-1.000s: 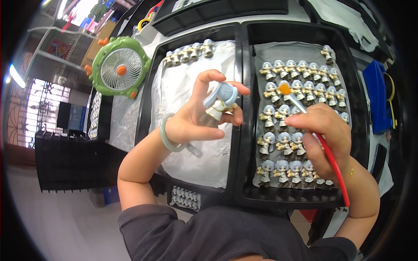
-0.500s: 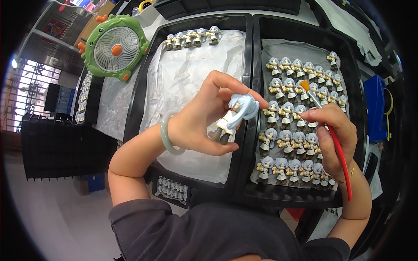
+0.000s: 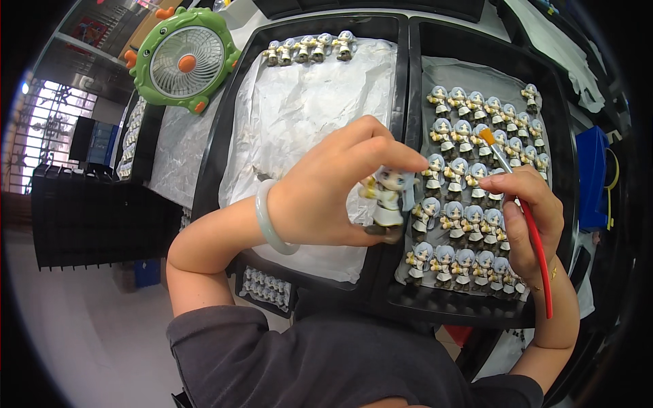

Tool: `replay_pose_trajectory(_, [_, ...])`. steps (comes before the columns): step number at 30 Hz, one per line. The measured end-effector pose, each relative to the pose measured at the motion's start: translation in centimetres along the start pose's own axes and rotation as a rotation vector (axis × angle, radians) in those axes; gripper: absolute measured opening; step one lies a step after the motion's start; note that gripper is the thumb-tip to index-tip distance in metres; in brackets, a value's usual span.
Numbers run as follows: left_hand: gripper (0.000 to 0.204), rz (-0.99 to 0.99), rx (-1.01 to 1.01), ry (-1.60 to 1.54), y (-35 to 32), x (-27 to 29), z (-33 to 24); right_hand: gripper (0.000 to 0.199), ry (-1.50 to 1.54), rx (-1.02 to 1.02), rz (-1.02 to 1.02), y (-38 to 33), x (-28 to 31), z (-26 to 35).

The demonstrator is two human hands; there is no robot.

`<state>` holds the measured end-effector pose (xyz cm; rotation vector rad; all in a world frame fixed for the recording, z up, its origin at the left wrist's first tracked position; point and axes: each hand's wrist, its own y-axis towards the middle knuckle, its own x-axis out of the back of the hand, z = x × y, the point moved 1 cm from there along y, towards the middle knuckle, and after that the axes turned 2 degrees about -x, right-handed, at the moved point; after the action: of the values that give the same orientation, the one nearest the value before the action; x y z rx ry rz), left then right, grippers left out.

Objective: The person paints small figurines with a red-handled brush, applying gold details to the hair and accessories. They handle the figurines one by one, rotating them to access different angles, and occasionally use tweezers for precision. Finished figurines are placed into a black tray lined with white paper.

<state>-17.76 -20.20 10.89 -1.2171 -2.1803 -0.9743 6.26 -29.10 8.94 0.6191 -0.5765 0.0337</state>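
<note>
Between the thumb and fingers of my left hand (image 3: 333,183) stands a small figurine (image 3: 388,197) with pale blue hair, a white dress and dark boots, its front now toward me and slightly blurred. My right hand (image 3: 534,217) grips a paintbrush (image 3: 528,224) with a red handle, metal ferrule and orange-brown bristles pointing up and left. The bristles are apart from the held figurine, above the right black tray (image 3: 415,81). Rows of similar figurines (image 3: 464,264) lie on paper in that tray. The left black tray (image 3: 228,122) carries a short row of figurines (image 3: 316,49) at its far end.
A green animal-shaped fan (image 3: 187,62) stands at the far left. Below the left tray is a smaller tray of figurines (image 3: 266,289). A blue bin (image 3: 592,177) sits at the right, and a black crate (image 3: 88,217) at the left.
The figurine has turned in my left hand from side-on to front-facing, and the hand has shifted slightly right. My right hand keeps hold of the brush. The whole view has shifted a little.
</note>
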Motion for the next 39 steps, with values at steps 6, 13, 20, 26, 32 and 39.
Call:
replay_pose_trajectory(6, [0.064, -0.016, 0.057, 0.378, -0.2, 0.0, -0.6, 0.027, 0.015, -0.035, 0.026, -0.1, -0.2, 0.1])
replay_pose_trajectory(13, [0.065, -0.077, 0.037, 0.424, -0.5, -0.4, -0.2, 0.026, 0.020, -0.059, 0.037, 0.0, -0.3, 0.2])
replay_pose_trajectory(20, [0.064, -0.086, 0.036, 0.462, -0.6, -0.5, -0.1, 0.026, 0.025, -0.055, 0.035, -0.1, -0.5, 0.1])
replay_pose_trajectory(26, [0.063, -0.069, 0.037, 0.474, -0.4, -0.5, -0.2, 0.027, 0.026, -0.033, 0.038, 0.0, -0.4, 0.1])
replay_pose_trajectory(32, [0.062, -0.062, 0.009, 0.598, -0.1, -0.5, -0.5, 0.019, 0.061, -0.063, 0.053, -0.3, 0.1, 0.6])
replay_pose_trajectory(39, [0.057, -0.475, 0.038, 0.663, 2.0, 5.1, 9.3, 0.028, -0.284, 0.442, -0.401, -0.7, 1.7, 3.5])
